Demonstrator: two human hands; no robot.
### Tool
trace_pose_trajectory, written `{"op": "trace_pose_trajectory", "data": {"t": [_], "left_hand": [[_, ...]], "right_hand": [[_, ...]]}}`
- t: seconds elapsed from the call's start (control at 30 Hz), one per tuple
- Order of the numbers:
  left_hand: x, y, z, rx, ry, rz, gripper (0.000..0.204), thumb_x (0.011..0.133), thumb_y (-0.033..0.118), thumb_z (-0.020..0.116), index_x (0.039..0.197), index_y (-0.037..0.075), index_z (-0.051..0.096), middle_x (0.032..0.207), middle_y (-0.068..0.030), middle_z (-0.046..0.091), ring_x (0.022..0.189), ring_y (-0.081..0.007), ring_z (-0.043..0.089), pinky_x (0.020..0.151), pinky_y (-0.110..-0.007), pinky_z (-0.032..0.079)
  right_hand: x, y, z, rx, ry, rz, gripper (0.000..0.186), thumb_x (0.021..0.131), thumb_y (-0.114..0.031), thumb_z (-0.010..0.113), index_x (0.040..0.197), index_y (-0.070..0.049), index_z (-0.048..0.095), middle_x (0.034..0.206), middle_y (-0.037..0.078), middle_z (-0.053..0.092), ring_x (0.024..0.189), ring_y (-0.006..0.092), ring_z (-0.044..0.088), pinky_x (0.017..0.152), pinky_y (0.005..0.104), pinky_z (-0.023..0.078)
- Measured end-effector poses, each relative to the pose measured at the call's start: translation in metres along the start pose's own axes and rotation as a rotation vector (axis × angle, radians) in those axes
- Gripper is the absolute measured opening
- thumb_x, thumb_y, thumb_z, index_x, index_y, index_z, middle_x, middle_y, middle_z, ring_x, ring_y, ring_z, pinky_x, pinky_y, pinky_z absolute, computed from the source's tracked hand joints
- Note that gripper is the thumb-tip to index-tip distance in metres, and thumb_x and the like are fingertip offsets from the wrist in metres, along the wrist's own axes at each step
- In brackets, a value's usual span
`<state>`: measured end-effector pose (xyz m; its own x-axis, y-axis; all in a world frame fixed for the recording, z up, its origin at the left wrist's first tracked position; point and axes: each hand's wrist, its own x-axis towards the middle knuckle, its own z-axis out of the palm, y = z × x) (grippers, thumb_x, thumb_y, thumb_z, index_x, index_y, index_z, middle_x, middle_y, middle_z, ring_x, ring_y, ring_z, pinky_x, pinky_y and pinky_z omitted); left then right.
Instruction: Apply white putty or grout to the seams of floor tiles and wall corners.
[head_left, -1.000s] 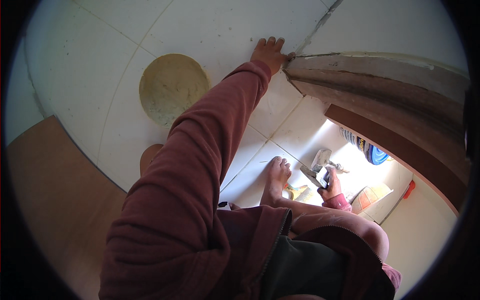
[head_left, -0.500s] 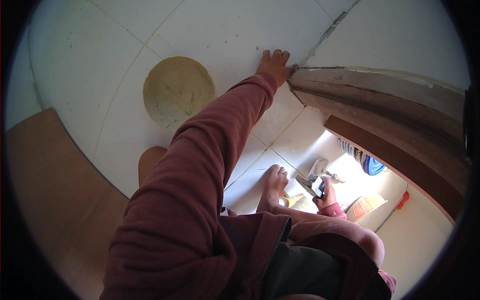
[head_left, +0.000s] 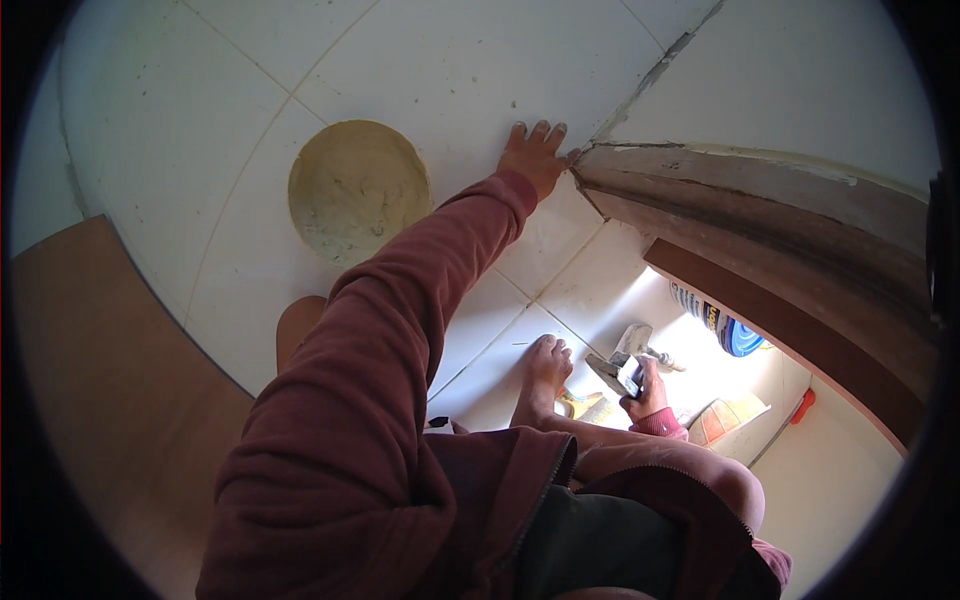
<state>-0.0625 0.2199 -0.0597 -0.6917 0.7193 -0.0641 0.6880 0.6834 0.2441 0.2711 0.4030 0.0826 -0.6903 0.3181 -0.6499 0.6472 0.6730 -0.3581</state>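
Observation:
My left hand [head_left: 532,158] rests on the white tiled floor [head_left: 440,70] with its fingers spread, beside the corner of a worn wooden door frame [head_left: 720,200]. Left of that arm lies a round, shallow yellowish container [head_left: 358,192] with pale, pasty material inside. Lower right, my right hand [head_left: 646,388] is closed on a putty-smeared trowel [head_left: 610,372], near my bare foot. Another grey metal tool [head_left: 633,340] lies just beyond it, partly hidden. A yellowish brush or scraper [head_left: 575,406] is partly hidden behind my leg.
A brown board [head_left: 120,340] covers the lower left. A reddish-brown plank [head_left: 790,350] runs below the frame at right. Under it sit a blue-lidded bucket [head_left: 738,338], an orange-and-white object [head_left: 722,420] and a small red object [head_left: 802,406].
The view has shifted, so the scene sits lower in the picture. My left hand has slid slightly back toward me and leftward on the tiles. My right hand still grips the trowel.

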Motion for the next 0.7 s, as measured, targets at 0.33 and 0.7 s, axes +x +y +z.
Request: {"op": "trace_pose_trajectory", "data": {"t": [0.33,0.7], "left_hand": [[-0.133,-0.015,-0.113,-0.390,0.499,-0.268,0.034,0.067,0.003,0.051,0.100,0.010,0.057,0.099,-0.0131,0.053,0.091,-0.0292,0.053,0.076,-0.038,0.045],[-0.187,-0.091,-0.070,-0.001,-0.118,-0.575,0.045,0.070,0.011,0.054,0.113,0.024,0.060,0.093,-0.0103,0.052,0.085,-0.0291,0.053,0.075,-0.039,0.048]], "right_hand": [[0.004,0.025,0.004,0.062,0.064,-0.038,0.066,0.049,0.007,0.059,0.112,-0.001,0.041,0.090,0.016,0.053,0.087,0.0296,0.054,0.080,0.0346,0.043],[0.013,-0.002,-0.001,-0.033,0.062,-0.193,0.060,0.051,0.002,0.061,0.108,-0.003,0.043,0.091,0.020,0.055,0.086,0.0379,0.054,0.077,0.0391,0.045]]}}
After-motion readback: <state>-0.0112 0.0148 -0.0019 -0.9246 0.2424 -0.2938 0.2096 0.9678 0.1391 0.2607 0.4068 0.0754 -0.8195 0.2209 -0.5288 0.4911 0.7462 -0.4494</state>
